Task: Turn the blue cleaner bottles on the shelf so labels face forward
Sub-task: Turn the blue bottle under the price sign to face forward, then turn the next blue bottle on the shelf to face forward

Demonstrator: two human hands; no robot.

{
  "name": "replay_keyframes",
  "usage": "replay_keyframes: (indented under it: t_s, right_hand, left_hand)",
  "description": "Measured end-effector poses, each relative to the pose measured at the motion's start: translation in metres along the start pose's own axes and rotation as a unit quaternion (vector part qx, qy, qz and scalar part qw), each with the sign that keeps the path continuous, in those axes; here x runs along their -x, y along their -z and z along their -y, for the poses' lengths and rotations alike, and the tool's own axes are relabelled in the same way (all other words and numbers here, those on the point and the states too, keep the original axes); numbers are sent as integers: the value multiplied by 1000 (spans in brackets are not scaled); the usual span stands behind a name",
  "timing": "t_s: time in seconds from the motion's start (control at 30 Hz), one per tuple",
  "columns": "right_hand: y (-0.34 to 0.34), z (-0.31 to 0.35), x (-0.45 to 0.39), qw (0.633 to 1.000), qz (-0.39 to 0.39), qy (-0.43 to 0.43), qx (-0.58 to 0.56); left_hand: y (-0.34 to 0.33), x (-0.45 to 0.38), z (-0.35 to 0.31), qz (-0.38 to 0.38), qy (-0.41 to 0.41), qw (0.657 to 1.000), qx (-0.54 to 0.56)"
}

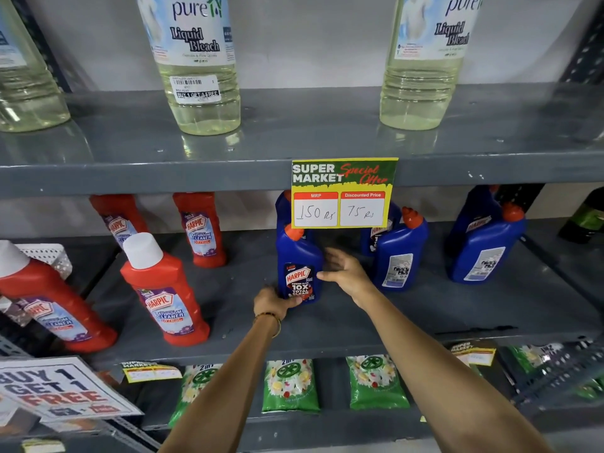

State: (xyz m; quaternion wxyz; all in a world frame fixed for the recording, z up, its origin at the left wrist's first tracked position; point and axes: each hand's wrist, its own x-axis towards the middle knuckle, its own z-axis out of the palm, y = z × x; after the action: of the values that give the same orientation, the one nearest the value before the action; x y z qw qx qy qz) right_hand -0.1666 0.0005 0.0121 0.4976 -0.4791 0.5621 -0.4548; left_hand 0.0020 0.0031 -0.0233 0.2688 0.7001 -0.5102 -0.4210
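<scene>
Head view, looking at a grey metal shelf [425,308] in a shop. At its middle stands a blue cleaner bottle [299,266] with an orange cap, upright, its front label already facing forward. The left hand [273,302] grips the bottle at its base, thumb across the lower front. The right hand [343,273] is open with fingers spread, just beside the bottle's right side; whether it touches cannot be told.

To the right, a second blue bottle [400,253] shows its white back label, and a third blue bottle [487,250] farther right does the same. More blue bottles stand behind them, partly hidden by a yellow price sign [343,194] hanging from the shelf above. Red bathroom cleaner bottles [163,289] fill the left side. Clear bleach bottles [199,60] stand on the upper shelf, and green packets [291,384] lie below.

This bottle appears finished. The next move likely calls for letting go and reaching right to the second bottle, then rotating it about half a turn without tipping it.
</scene>
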Motion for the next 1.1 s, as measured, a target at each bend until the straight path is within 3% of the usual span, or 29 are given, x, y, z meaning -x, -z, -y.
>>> replay_keyframes:
  t_s: [0.17,0.3,0.47,0.57,0.77,0.97,1.1]
  right_hand:
    - [31,-25,20,982,-186,-28,9]
    - [62,-42,44,952,-302,-40,17]
    - [111,-45,47,942,-332,-39,37]
    - [139,-39,31,957,-286,-37,40]
    - [179,-36,1,990,-93,-8,109]
    - [198,-37,-13,996,-1,25,82]
    - [205,-28,-19,997,43,46,36]
  left_hand:
    - [-21,15,1,25,93,989,112]
    - [-54,26,-14,67,68,989,116]
    - [-90,25,-55,97,-17,994,41]
    - [-110,20,-80,112,-63,992,-4]
    - [-150,8,-118,153,-114,981,-28]
    - [-166,0,-115,101,-110,989,4]
    - [-163,7,-112,73,-149,986,32]
